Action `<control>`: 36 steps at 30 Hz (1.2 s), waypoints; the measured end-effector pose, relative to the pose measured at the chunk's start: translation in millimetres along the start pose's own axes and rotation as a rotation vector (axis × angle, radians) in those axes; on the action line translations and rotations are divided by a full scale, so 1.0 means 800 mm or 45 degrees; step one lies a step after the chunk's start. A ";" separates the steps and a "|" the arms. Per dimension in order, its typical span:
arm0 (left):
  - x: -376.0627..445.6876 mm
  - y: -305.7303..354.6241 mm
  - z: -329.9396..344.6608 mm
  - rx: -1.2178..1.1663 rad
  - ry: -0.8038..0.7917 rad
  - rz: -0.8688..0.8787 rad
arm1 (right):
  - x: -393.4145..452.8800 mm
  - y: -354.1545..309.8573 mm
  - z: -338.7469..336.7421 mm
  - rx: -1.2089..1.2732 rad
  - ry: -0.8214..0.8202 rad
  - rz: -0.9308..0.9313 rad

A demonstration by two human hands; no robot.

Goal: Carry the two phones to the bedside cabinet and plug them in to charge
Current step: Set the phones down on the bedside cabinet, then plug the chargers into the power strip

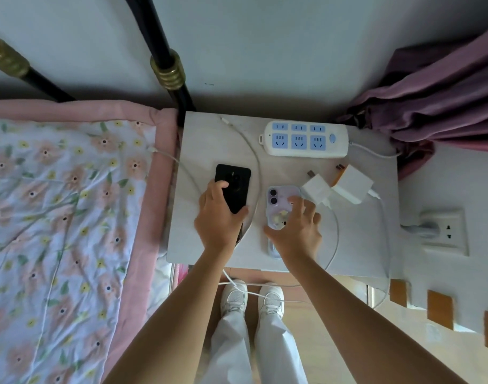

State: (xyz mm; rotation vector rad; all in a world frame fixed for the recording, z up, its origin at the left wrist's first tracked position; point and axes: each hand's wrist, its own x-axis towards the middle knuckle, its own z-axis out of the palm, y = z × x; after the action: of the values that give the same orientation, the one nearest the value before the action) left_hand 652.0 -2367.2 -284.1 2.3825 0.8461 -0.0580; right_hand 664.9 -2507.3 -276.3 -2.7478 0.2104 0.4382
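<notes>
The left hand (pixel 217 217) wraps around the black phone (pixel 233 189), with a fingertip near its round camera and the thumb on its right edge. The phone lies face down on the bedside cabinet (pixel 361 245), so the hand seems to be setting it flat where a cable can reach it.

The right hand (pixel 298 231) is spread out over the purple phone (pixel 281 206). Its fingers (pixel 301 206) are splayed and rest on the phone's back more than they squeeze it. It looks like the hand is letting go, or just pressing the phone down. The purple phone is also face down, just beside the black one.

Both phones are now on the cabinet, so the carrying part looks done. The plugging part is not.

Two white chargers (pixel 337 187) lie loose just to the right of the purple phone. Their prongs are not in anything. A white power strip (pixel 303 138) sits at the back of the cabinet with all its holes free. White cables (pixel 335 234) curl around the phones, and one cable end (pixel 226 120) lies near the back left corner. A wall socket (pixel 445 231) is off to the right with a plug in it.

The phones sit in the middle, likely so the cables and chargers are close by.
</notes>
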 end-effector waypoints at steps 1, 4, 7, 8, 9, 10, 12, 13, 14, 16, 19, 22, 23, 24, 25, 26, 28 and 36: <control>0.002 0.001 0.001 -0.005 0.007 -0.008 | 0.001 0.001 0.000 -0.010 0.002 -0.013; 0.010 0.007 0.004 -0.031 0.039 -0.023 | 0.002 0.004 0.003 -0.027 0.021 -0.063; 0.021 0.013 0.008 -0.035 0.062 -0.013 | 0.004 0.008 0.006 -0.056 0.045 -0.114; 0.022 0.013 0.009 -0.028 0.066 -0.001 | 0.005 0.009 0.006 -0.080 0.038 -0.121; 0.022 0.013 0.011 -0.022 0.069 0.009 | 0.006 0.009 0.007 -0.103 0.018 -0.119; 0.020 0.012 0.012 -0.015 0.067 0.016 | 0.006 0.010 0.007 -0.117 -0.003 -0.112; 0.013 0.008 0.015 0.008 0.053 0.031 | 0.006 0.011 0.008 -0.116 -0.021 -0.104; 0.010 0.006 0.017 0.017 0.045 0.037 | 0.006 0.012 0.007 -0.113 -0.006 -0.122; 0.007 0.004 0.018 0.023 0.034 0.035 | 0.006 0.014 0.006 -0.120 0.032 -0.171; 0.005 0.003 0.021 0.031 0.021 0.017 | 0.010 0.018 -0.001 -0.170 0.172 -0.339; 0.016 0.007 0.022 0.038 0.123 0.021 | 0.031 0.019 -0.022 -0.227 0.294 -0.524; 0.043 0.026 0.020 -0.068 0.111 0.193 | 0.062 0.021 -0.042 -0.246 0.238 -0.490; 0.054 0.036 0.019 -0.121 0.040 0.253 | 0.070 0.023 -0.047 -0.227 0.192 -0.457; 0.065 0.048 0.019 -0.162 -0.040 0.301 | 0.076 0.025 -0.052 -0.199 0.143 -0.422; 0.077 0.060 0.021 -0.190 -0.113 0.345 | 0.081 0.027 -0.056 -0.177 0.097 -0.390; 0.089 0.071 0.023 -0.204 -0.179 0.384 | 0.084 0.030 -0.058 -0.172 0.060 -0.371; 0.111 0.088 0.030 -0.181 -0.271 0.460 | 0.088 0.035 -0.060 -0.186 -0.001 -0.365; 0.150 0.106 0.040 -0.191 -0.500 0.442 | 0.101 0.037 -0.066 -0.165 -0.103 -0.170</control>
State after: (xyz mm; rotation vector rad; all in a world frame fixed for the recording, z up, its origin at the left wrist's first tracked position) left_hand 802.0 -2369.4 -293.2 2.2359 0.2412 -0.3001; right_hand 749.6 -2561.0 -264.5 -2.8406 -0.0228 0.5425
